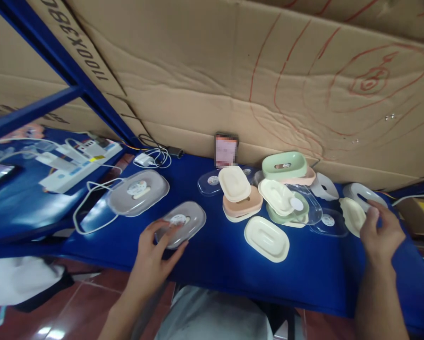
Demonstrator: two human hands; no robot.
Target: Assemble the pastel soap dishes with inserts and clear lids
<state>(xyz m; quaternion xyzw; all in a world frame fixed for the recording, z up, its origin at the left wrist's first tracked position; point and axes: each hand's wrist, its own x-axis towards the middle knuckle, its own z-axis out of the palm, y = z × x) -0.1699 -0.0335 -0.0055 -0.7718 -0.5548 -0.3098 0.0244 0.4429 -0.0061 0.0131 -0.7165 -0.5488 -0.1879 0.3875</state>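
Observation:
My left hand (162, 245) lies over a grey oval soap box (192, 222) with a clear lid and round sticker, its fingers spread on the lid and near edge. A similar lidded grey box (144, 191) sits further left. At the far right, my right hand (384, 231) closes thumb and fingers on the near end of a pale grey oval shell (357, 191). A cream oval tray (352, 217) lies right beside its thumb. Another cream tray (267, 239) rests on the blue table between my hands.
Mid-table are a green shell (284, 165), a peach shell (243, 203), a cream tray (234, 184) and clear lids (328, 222). A small dark-framed box (226, 150) leans on the cardboard wall (183, 94). Left: a power strip (79, 165), cables and a blue frame post (106, 111).

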